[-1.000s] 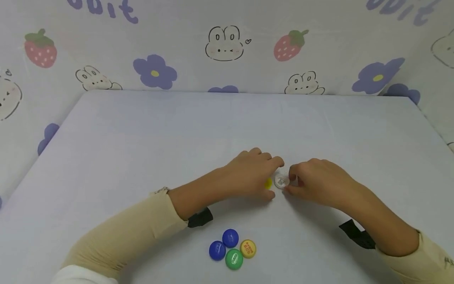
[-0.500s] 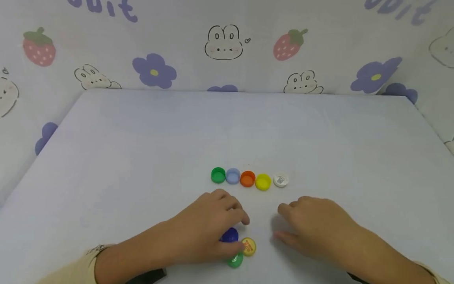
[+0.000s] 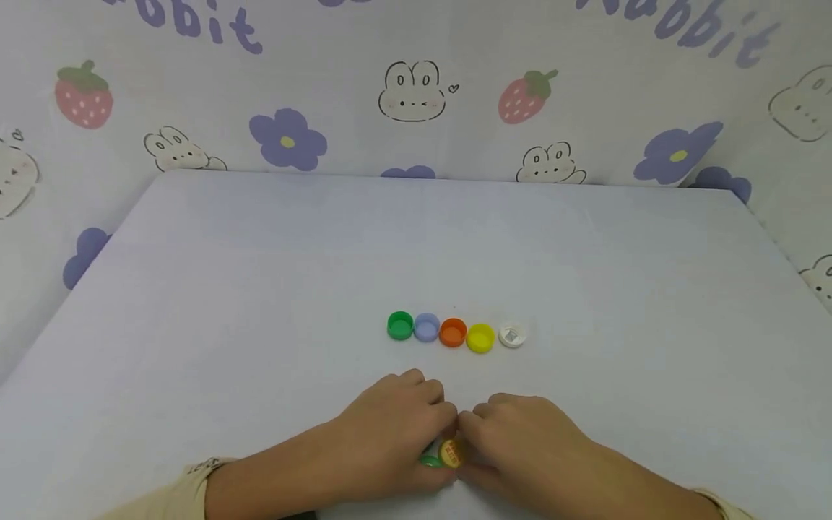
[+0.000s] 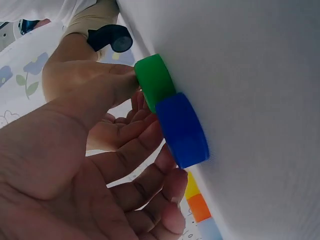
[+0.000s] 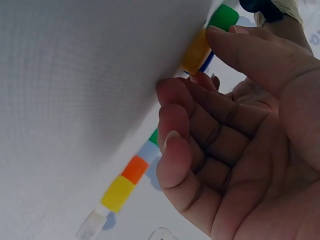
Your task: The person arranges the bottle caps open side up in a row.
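Both hands cup a tight cluster of bottle caps near the front of the table. My left hand (image 3: pixel 390 433) curves along the left side; in the left wrist view its fingertips lie beside a blue bottle cap (image 4: pixel 182 131) and its thumb reaches the green bottle cap (image 4: pixel 155 80). From the right, my right hand (image 3: pixel 533 448) bends its fingers loosely. Its thumb tip is at the yellow bottle cap with red print (image 3: pixel 451 453), with the index fingertip by the cap's other end. The hands hide most of the blue caps in the head view.
Farther back, caps lie open side up in a row: green (image 3: pixel 400 326), light blue (image 3: pixel 427 327), orange (image 3: pixel 453 332), yellow (image 3: pixel 481 338) and a clear-white one (image 3: pixel 512 335), slightly apart at the right end. A patterned cloth (image 3: pixel 416 144) hangs behind the white table (image 3: pixel 292 253).
Both hands have come back from the row of caps to the nearer cluster. The right hand has moved left to meet the left hand, and the yellow printed cap sits between them.
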Available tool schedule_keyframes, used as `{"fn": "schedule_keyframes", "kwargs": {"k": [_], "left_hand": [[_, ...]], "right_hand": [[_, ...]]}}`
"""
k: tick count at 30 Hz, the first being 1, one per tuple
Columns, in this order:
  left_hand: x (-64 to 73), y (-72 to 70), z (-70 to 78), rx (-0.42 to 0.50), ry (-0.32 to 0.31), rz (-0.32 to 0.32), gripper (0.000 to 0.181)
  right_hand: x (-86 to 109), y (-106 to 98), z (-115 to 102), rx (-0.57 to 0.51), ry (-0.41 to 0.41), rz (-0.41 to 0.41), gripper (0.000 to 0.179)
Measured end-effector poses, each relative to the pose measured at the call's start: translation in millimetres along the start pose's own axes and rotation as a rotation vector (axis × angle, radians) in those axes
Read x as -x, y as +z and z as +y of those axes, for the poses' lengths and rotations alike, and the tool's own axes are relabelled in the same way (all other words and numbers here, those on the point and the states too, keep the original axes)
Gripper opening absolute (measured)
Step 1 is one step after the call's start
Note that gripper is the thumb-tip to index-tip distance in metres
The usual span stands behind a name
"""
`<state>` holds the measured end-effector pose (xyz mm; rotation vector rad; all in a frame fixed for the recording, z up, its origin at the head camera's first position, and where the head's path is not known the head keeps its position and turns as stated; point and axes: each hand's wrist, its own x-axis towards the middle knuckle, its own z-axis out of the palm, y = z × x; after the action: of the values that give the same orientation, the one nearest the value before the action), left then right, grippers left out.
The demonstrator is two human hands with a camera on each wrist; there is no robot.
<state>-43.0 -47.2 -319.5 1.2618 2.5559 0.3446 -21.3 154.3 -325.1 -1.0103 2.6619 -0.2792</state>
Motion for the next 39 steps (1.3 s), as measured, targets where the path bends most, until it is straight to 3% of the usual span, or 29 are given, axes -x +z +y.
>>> {"fn": "schedule_keyframes", "kwargs": {"k": [13,28,39], "left_hand": [[-0.7,-0.7,-0.3,0.087,-0.036,-0.020,0.026],[-1.9,-2.2,-3.7,0.168,-0.036,-0.031,0.007],[-0.7,-4.1,-6.0,0.188,0.006,-0.006,0.020]], "right_hand": [[-0.8,5,-1,0.008,-0.057,0.068,0.025],[-3.4,-1,1,-0.072,-0.024,-0.042,0.020],[2.1,-7,4,-0.084,-0.038,-0.033,0.014]]}}
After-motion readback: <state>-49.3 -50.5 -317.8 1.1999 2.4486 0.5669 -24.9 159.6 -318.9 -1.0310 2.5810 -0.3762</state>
